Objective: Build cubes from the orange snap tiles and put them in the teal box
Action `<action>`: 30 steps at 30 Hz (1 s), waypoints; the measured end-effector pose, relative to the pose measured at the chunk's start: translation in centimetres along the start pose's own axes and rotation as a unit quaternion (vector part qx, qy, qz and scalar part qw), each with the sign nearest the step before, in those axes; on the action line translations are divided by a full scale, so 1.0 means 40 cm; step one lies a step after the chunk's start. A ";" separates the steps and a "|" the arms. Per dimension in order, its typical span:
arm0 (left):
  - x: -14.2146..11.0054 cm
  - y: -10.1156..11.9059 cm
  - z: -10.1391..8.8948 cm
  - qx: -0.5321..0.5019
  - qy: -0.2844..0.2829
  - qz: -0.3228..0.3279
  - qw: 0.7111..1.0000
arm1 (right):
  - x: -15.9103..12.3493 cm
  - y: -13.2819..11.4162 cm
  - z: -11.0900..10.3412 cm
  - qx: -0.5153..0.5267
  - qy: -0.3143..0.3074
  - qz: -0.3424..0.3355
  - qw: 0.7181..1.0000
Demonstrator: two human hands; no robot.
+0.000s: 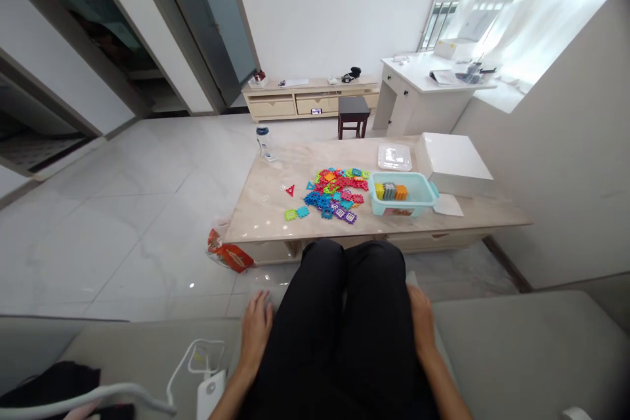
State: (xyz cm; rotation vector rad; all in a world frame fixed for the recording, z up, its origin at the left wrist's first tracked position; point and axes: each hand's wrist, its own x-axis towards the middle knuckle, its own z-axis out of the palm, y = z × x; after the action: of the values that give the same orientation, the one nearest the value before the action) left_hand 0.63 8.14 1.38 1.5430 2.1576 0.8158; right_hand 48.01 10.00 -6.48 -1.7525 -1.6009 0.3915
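My left hand (256, 335) rests against the outside of my left knee, fingers loose and holding nothing. My right hand (420, 318) hangs the same way beside my right knee, also empty. Both are well short of the marble-topped coffee table (260, 210) in front of me. On it lies a heap of multicoloured plastic interlocking tiles (335, 190), with a red triangular piece (290, 190) off to its left. To the right, a pale turquoise plastic basket (418, 193) holds stacked yellow, grey and orange tiles (388, 191).
A clear plastic lid (394, 157), a white box (455, 164) and a water bottle (263, 143) stand on the table. A red snack bag (230, 256) lies on the floor by its corner. A white cable and device (207, 380) sit on the sofa at my left.
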 end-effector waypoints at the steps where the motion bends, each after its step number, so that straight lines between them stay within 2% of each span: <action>1: -0.006 0.028 -0.012 -0.029 -0.028 0.014 0.999 | 0.002 0.007 0.004 -0.005 0.000 -0.002 1.000; 3: -0.023 0.090 -0.034 -0.065 -0.054 0.030 0.996 | 0.006 0.020 0.010 -0.014 0.003 -0.010 1.000; 6: -0.059 0.186 -0.050 -0.062 -0.053 0.081 0.993 | 0.010 0.036 0.021 -0.017 0.002 -0.011 1.000; 9: -0.091 0.266 -0.048 -0.013 -0.039 0.158 0.987 | 0.014 0.047 0.029 -0.018 0.000 -0.008 1.000; 12: -0.103 0.322 -0.041 0.055 -0.031 0.214 0.975 | 0.019 0.049 0.030 -0.020 0.008 -0.011 1.000; 17: -0.095 0.345 -0.028 0.138 -0.012 0.239 0.961 | 0.023 0.020 0.013 -0.017 0.005 -0.017 1.000; 23: -0.090 0.346 -0.007 0.170 -0.010 0.239 0.956 | 0.028 -0.026 -0.006 -0.037 0.001 -0.013 0.999; 30: -0.081 0.373 -0.044 0.158 -0.006 0.222 0.962 | 0.021 -0.059 -0.024 -0.010 0.014 -0.028 0.999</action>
State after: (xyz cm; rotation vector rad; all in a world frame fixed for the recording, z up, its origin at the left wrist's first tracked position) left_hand 11.56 8.17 12.18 2.2389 2.0326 0.5984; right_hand 47.08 10.42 -4.01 -1.7159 -1.6346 0.3236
